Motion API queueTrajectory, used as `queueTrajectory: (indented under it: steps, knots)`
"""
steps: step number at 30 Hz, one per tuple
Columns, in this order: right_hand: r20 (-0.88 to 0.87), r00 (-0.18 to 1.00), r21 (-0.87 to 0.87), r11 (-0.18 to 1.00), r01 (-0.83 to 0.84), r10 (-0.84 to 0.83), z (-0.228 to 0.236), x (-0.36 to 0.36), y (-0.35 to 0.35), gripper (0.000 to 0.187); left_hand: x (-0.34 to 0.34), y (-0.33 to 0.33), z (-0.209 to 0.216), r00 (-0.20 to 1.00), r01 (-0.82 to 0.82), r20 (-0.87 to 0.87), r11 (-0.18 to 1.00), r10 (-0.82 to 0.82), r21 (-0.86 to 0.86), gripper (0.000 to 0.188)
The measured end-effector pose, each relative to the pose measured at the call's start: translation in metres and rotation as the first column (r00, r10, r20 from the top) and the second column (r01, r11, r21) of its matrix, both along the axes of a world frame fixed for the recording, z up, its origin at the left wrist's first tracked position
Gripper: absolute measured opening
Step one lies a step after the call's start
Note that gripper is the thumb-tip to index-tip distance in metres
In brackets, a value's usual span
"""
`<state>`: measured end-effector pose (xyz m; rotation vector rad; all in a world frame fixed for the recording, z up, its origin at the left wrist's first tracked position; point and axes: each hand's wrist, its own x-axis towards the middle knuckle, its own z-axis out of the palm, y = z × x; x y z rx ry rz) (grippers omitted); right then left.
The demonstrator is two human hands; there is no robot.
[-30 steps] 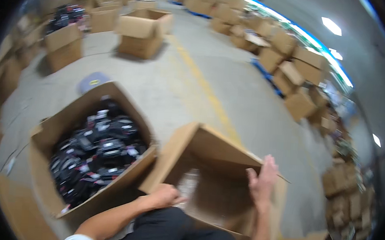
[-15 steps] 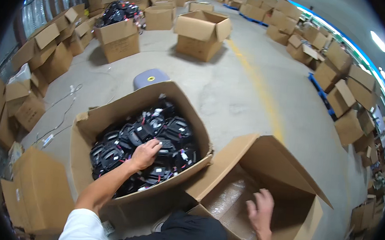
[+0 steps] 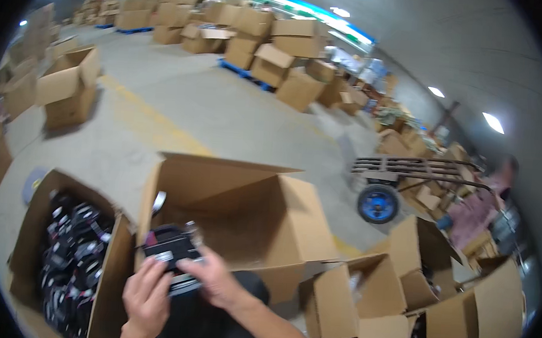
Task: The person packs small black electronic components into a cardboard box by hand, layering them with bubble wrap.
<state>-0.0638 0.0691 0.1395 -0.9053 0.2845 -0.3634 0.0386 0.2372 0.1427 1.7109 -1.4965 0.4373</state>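
Observation:
A black boxy electronic unit (image 3: 176, 245) with a white label and a short cable is between my two hands, above the near left part of an open cardboard box. My left hand (image 3: 148, 292) has its fingers closed on the unit's near left side. From the right, my right hand (image 3: 214, 277) grips it with the thumb on top. The exact kind of device cannot be made out. To the left stands a cardboard box of similar black units (image 3: 74, 262) with small white connectors. The open box (image 3: 309, 212) in front of me shows a brown inside, partly hidden by the unit.
Several open cartons (image 3: 379, 283) crowd my right side. Beyond them stands a hand cart (image 3: 378, 203) with a blue-hubbed wheel, and a person in pink (image 3: 472, 214). Another carton (image 3: 69, 95) sits on the floor at far left. Stacked boxes on blue pallets (image 3: 246, 74) line the back.
My view has turned right. My left hand has come out of the box of black units, and both hands now hold one unit together by the open box.

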Motion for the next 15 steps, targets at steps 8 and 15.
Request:
queueTrajectory:
  steps: [8, 15]
  knots:
    - [-0.044, 0.960, -0.068, 0.959, 0.275, -0.278, -0.022, -0.072, 0.028, 0.047, -0.039, -0.014, 0.005, 0.755, -0.067, -0.655, 0.988, -0.043, -0.141, 0.027]
    - [-0.042, 0.929, -0.118, 0.925, 0.360, -0.367, -0.036, -0.072, 0.053, 0.048, -0.051, -0.019, -0.028, 0.764, -0.103, -0.645, 0.980, -0.031, -0.169, 0.024]
